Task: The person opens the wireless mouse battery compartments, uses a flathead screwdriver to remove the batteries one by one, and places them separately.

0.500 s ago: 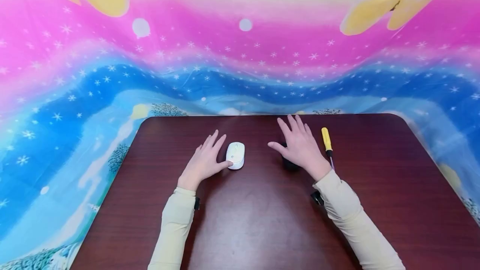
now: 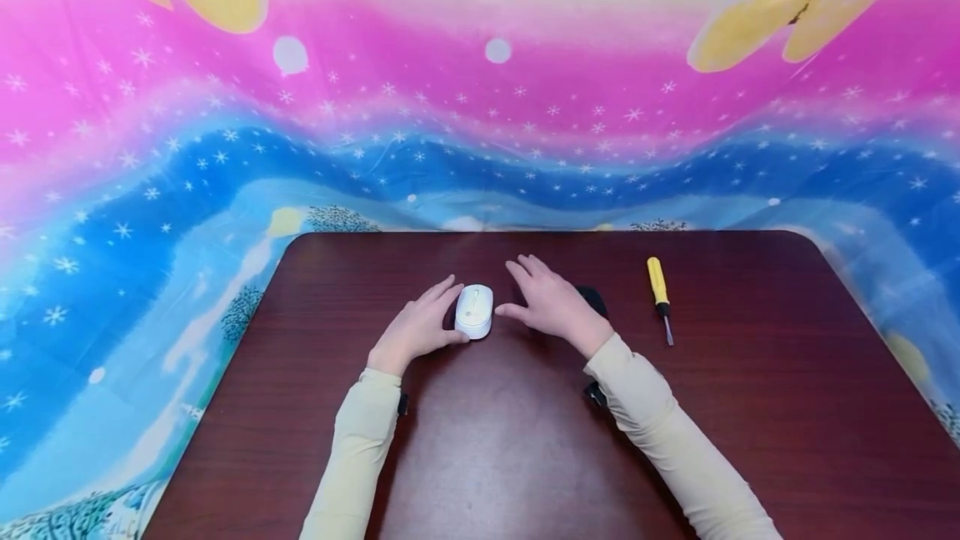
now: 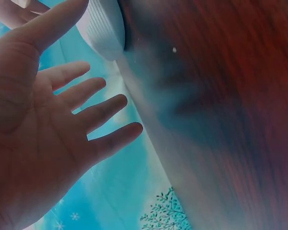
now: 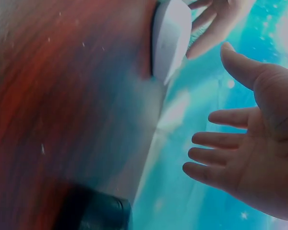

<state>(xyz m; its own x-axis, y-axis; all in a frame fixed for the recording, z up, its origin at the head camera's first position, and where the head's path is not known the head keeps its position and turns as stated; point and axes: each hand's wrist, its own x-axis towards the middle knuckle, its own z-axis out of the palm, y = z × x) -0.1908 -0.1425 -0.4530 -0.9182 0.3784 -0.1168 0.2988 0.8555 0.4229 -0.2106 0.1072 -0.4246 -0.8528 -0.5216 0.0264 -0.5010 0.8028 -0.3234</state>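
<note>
A white computer mouse (image 2: 474,311) lies on the dark wooden table between both hands. My left hand (image 2: 416,323) is right at its left side, thumb by the near corner and fingers extended. In the left wrist view, the ribbed side of the mouse (image 3: 104,28) shows beyond the thumb, and the palm (image 3: 43,124) is bare. On the other side, my right hand (image 2: 551,302) has its fingers spread and thumb pointing at the mouse, a small gap between them. The right wrist view shows that hand (image 4: 259,143) holding nothing. Partly hidden behind it is a black rounded object (image 2: 592,300).
A screwdriver (image 2: 657,286) with a yellow handle lies right of the black object, its tip toward the near side. The table (image 2: 480,440) ends at a back edge against a colourful printed cloth (image 2: 480,165).
My right hand has moved left, from over the black object toward the mouse, uncovering part of that object and the screwdriver's shaft. My left hand's fingers have come closer around the mouse's left side.
</note>
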